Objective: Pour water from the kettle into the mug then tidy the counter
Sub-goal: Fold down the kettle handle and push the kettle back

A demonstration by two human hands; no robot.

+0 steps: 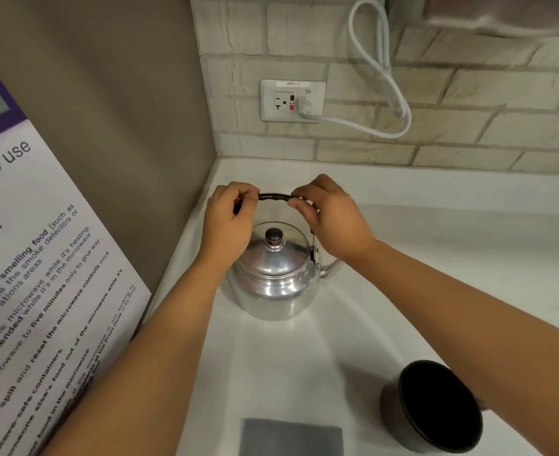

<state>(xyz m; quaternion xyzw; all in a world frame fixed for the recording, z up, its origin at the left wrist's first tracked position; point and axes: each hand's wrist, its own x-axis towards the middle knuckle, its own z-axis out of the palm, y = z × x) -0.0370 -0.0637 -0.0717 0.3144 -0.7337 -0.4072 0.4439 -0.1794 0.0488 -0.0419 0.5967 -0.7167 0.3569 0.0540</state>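
Note:
A shiny metal kettle (273,281) stands on the white counter (436,274) near the corner, lid on, spout pointing right. Its black bail handle (275,196) arches upright above the lid. My left hand (229,222) pinches the handle's left end and my right hand (327,215) pinches its right end. A dark mug (436,413) sits at the lower right, tilted toward the camera, its inside black; my right forearm crosses part of it.
A folded grey cloth (291,437) lies at the counter's front edge. On the left wall hangs a microwave-use poster (41,274). The tiled back wall carries an outlet (293,100) with a white plugged-in cord (386,77) looping upward.

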